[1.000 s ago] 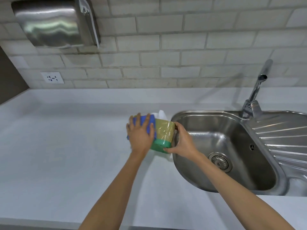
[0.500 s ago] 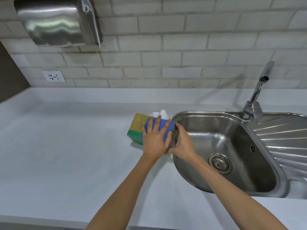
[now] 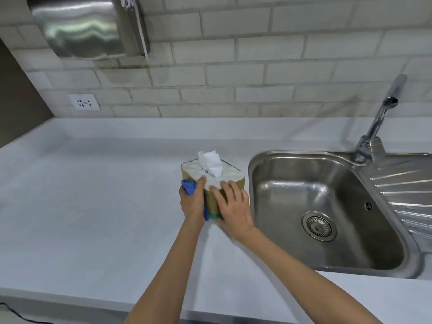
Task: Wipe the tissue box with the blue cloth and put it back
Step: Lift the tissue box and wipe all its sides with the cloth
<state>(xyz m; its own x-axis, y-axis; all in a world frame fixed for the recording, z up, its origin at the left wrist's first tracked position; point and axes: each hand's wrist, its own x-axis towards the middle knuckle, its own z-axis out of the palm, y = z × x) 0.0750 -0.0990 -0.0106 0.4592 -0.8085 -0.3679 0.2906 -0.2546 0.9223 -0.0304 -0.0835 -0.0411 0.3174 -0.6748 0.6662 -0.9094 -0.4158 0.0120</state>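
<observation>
The tissue box stands upright on the white counter, just left of the sink, with a white tissue sticking out of its pale top. Its sides are olive with a green band at the bottom. My left hand presses the blue cloth against the box's left near side; only bits of the cloth show around my fingers. My right hand grips the box's right near side, fingers reaching onto the top edge.
A steel sink with a drain and ribbed drainboard lies to the right, its tap behind. The white counter stretches left. A steel dispenser and a wall socket are on the brick wall.
The box has been turned from lying on its side to upright, top facing up. My left hand with the cloth has moved from the box's face to its left side.
</observation>
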